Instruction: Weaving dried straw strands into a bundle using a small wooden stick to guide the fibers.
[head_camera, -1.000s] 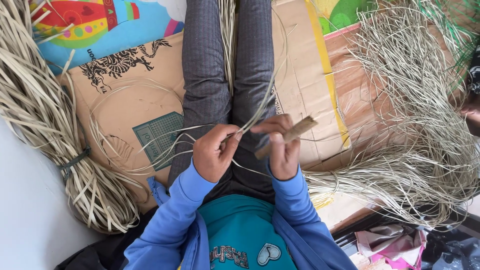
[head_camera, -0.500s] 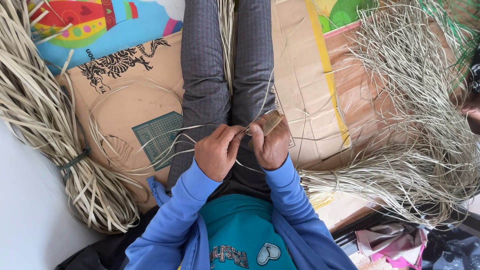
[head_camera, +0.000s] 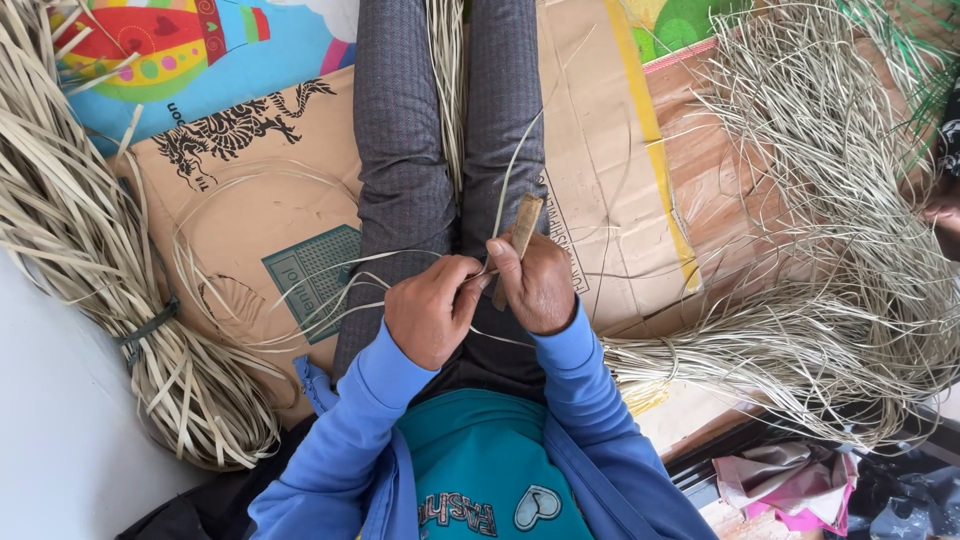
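Wooden stick (head_camera: 519, 234) in right hand (head_camera: 540, 285); straw strip (head_camera: 420, 262) in left hand (head_camera: 430, 310)

My right hand (head_camera: 540, 285) swung the wooden stick (head_camera: 517, 240) round: a second ago it pointed far-right, now nearly upright, tip far from me. Right hand moved left and closed up on my left hand (head_camera: 430, 310); fingers (head_camera: 470, 280) now meet at the thin straw strand (head_camera: 515, 170). Strand runs straighter over my right leg.

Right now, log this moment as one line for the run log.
left hand: pinching thin pale straw strip | right hand: gripping short brown wooden stick, upright | hands: touching over lap | tied bundle of flat straw strips: person's left
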